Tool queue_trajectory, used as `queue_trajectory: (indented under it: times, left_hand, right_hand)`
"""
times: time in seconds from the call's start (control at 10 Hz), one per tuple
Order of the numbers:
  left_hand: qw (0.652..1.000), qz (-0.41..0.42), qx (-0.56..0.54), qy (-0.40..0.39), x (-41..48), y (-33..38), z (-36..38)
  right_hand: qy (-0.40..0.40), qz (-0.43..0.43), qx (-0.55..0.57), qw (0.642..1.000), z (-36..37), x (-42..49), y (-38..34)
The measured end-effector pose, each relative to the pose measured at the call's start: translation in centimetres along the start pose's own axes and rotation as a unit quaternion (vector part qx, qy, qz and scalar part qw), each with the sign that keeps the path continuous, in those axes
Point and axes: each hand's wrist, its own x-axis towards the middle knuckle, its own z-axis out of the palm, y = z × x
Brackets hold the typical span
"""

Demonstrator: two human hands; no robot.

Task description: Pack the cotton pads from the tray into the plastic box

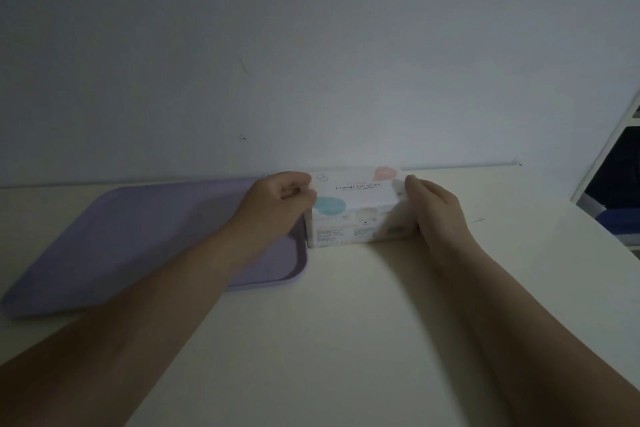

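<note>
Head view, dim and slightly soft, suggests a step at the box itself rather than at the tray. The white rectangular plastic box [358,215], lettered "COSMETIC PUFF" and printed with a pale blue disc and a pink one, stands on the cream counter [346,322]. Its top appears closed. It sits at 3 o'clock of the lilac plastic tray [121,246], just beside the tray's right rim.

The left hand [277,204] meets the box's 9 o'clock end, its grip narrow, with fingers curled and thumb at the top edge. The right hand [433,208] clasps the 3 o'clock end, fingers wrapped round the corner. Both grips hold the box.

No loose cotton pads can be made out, and the printed walls hide whatever is inside.

The next move is probably either lifting the lid or pressing it home. Either calls for even pressure at both ends, so the light box does not skate across the counter or knock the tray.

The box looks thin-walled, glossy and crisp-edged. The tray looks matte, with rounded corners and a low raised rim. The counter is smooth and plain.
</note>
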Motion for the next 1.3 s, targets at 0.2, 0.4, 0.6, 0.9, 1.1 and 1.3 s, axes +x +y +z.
queue_trajectory:
  times: [0.2, 0.4, 0.6, 0.9, 1.1, 1.3]
  left_hand:
    - [0.996, 0.04, 0.081, -0.011, -1.6, -0.4, 1.0]
    - [0.994, 0.036, 0.098, -0.023, -2.0, -1.0, 1.6]
    - [0.992, 0.038, 0.116, -0.026, -0.7, -1.3, 1.6]
    - [0.99, 0.023, 0.137, -0.015, -1.0, -1.4, 1.1]
    - [0.981, 0.039, 0.188, 0.007, -3.5, -0.7, -1.6]
    - [0.972, 0.078, 0.219, 0.02, -3.8, -0.3, -3.4]
  right_hand:
    - [0.039, -0.035, -0.065, 0.997, 1.1, -0.8, -0.5]
    - [0.064, -0.059, -0.058, 0.995, 1.6, -1.0, 0.1]
    - [0.047, -0.023, -0.038, 0.998, 1.1, -0.6, 0.2]
    - [0.048, -0.048, -0.115, 0.991, 1.1, 0.1, 0.7]
    - [0.14, -0.191, -0.092, 0.967, 1.2, -3.3, -4.0]
    - [0.147, -0.315, 0.194, 0.917, -1.8, -8.0, -14.9]
